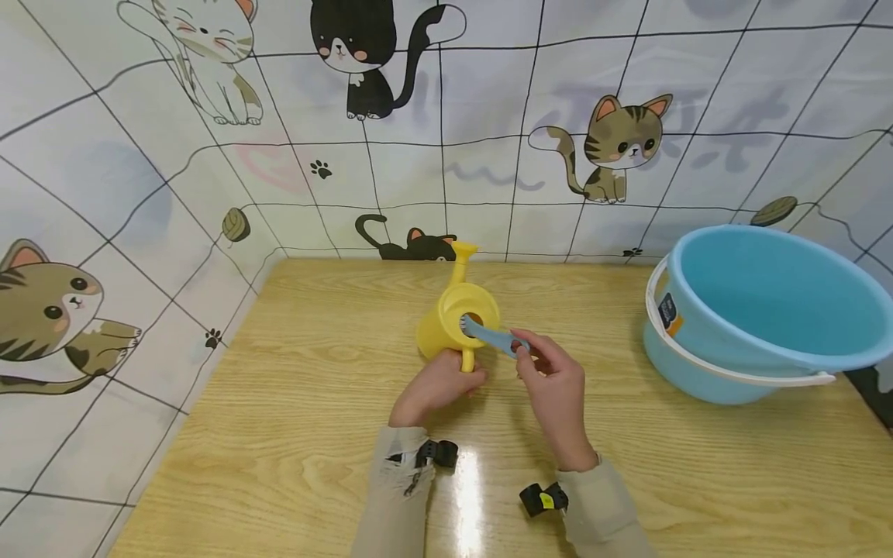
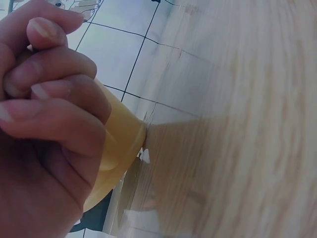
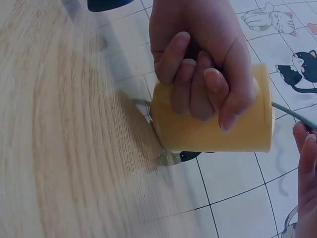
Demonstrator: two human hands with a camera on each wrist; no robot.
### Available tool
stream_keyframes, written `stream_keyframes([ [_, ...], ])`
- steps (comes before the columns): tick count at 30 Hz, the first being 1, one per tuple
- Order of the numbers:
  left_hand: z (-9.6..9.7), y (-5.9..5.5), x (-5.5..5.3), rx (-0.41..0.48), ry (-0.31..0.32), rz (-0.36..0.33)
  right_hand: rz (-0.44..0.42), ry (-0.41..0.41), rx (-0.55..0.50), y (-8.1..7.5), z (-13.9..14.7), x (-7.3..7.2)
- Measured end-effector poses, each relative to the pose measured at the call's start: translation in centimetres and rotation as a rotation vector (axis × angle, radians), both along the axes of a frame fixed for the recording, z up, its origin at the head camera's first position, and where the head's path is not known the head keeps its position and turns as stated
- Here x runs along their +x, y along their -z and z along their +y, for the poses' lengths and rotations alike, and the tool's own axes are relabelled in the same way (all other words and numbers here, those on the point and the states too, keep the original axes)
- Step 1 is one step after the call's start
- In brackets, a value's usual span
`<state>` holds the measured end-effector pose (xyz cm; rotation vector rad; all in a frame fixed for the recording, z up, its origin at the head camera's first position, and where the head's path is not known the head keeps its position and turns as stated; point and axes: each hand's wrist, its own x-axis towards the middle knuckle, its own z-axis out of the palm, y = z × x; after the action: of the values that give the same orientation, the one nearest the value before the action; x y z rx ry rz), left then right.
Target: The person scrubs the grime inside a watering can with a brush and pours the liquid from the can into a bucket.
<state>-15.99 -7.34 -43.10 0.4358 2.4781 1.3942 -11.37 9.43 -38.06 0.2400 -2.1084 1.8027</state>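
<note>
A yellow watering can (image 1: 434,329) stands on the wooden table, its spout with a flared tip pointing away toward the wall. My left hand (image 1: 441,385) grips the can's handle on the near side. The right hand (image 1: 558,387) pinches the end of a light blue brush (image 1: 494,338) between thumb and fingers. The brush slants down to the left, its pale bristled head at the round opening in the can's top. In the right wrist view the can (image 3: 173,129) is seen from the side, behind the curled fingers of the left hand (image 3: 198,74).
At the right stand light blue basins (image 1: 767,271), one set in another, with a white bucket handle (image 1: 732,378) across the front. A cloth wall with cat drawings (image 1: 488,101) closes off the back and left of the table (image 1: 279,465).
</note>
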Motion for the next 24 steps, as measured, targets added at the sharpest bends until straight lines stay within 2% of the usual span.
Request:
stream_keyframes([
  [6,0.02,0.04,-0.14,-0.043,0.012,0.035,-0.056,0.000,-0.045,0.10,0.60,-0.27],
  [11,0.10,-0.05,-0.16,-0.027,0.004,0.023,-0.062,-0.065,-0.096,0.13,0.61,-0.39],
  [18,0.04,-0.07,-0.17,0.009,-0.008,-0.017,-0.140,-0.098,-0.009,0.05,0.19,-0.43],
  [24,-0.08,0.08,-0.21,-0.018,-0.004,0.010,-0.185,-0.071,0.034,-0.25,-0.20,-0.35],
])
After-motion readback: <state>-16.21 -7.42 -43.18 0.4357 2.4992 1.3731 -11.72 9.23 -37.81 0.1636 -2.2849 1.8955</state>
